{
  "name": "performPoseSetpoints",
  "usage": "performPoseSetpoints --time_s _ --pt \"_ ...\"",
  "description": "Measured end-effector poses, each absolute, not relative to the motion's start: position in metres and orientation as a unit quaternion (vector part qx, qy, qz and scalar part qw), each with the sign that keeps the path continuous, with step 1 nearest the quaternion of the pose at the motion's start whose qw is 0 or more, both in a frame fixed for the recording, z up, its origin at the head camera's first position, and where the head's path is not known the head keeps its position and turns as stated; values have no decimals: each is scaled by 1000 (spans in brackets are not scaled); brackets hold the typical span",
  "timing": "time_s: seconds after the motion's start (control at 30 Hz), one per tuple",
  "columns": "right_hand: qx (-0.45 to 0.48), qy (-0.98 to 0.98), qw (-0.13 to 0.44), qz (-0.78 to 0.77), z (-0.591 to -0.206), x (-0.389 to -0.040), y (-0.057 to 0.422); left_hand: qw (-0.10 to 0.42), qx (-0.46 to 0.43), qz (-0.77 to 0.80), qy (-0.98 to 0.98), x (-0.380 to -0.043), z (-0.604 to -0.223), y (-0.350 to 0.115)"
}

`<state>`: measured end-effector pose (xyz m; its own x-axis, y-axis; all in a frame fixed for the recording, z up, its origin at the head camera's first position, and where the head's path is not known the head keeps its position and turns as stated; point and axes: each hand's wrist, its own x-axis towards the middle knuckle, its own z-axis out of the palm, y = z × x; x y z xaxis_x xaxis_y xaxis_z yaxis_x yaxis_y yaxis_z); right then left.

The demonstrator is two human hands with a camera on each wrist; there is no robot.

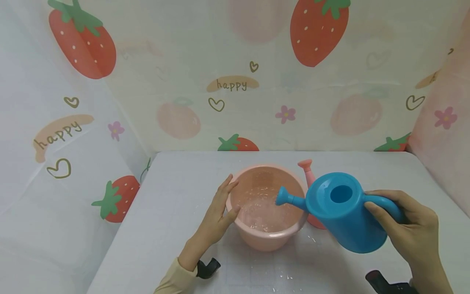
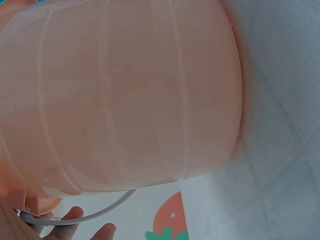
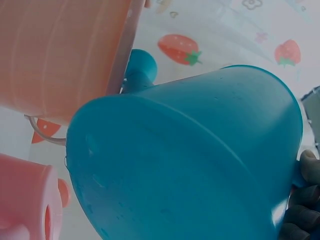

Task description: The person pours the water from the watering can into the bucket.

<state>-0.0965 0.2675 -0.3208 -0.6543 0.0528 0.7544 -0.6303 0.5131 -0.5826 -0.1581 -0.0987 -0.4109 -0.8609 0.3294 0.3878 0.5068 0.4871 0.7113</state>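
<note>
My right hand grips the handle of a blue watering can, tilted toward the left. Its spout head overlaps the inside of a pink bucket in the head view. Water lies in the bucket, with bubbles or ripples on it. At the bucket's left rim rests my left hand, fingers extended and thumb at the edge. Close up, the left wrist view shows the ribbed bucket wall and left fingertips by its thin handle. The can's wet base faces the right wrist camera.
A pink watering can stands behind the blue one, mostly hidden by it. Water drops dot the white tabletop in front of the bucket. Cloth walls printed with strawberries and hearts enclose the table at the back and sides.
</note>
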Motion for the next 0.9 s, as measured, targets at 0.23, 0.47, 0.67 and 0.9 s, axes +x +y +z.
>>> performPoseSetpoints --time_s 0.23,0.47,0.67,0.9 --pt "182 -786 371 460 -321 -96 268 102 -245 -445 -855 -158 -411 -99" --pt "181 -785 371 462 -320 -96 268 100 -243 -447 -855 -157 -410 -98" --pt "181 -786 370 462 -319 -95 268 98 -237 -448 -857 -156 -410 -98" --pt "184 -783 369 465 -319 -95 268 100 -238 -448 -856 -156 -410 -98"
